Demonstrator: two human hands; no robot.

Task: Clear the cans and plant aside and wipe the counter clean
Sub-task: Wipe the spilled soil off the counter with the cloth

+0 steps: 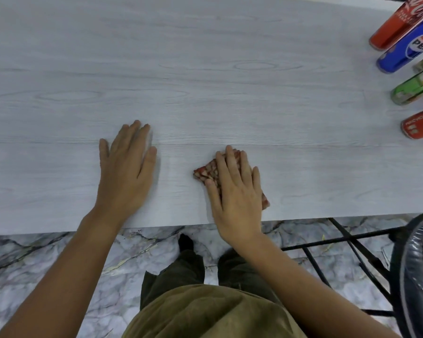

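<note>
A pale wood-grain counter (205, 69) fills the upper view. My right hand (235, 196) lies flat on a folded red-patterned cloth (206, 172), pressing it onto the counter near the front edge. My left hand (127, 167) rests flat on the bare counter to the left, fingers together, holding nothing. At the far right edge stand several cans: a red cola can (398, 23), a blue Pepsi can (408, 50), a green can (413, 89) and another red can (418, 124). No plant is in view.
Below the counter's front edge lies a marble-patterned floor (34, 259). A black metal frame (340, 240) and a round bin with a plastic liner (415, 276) stand at the lower right. My legs and feet are under the edge.
</note>
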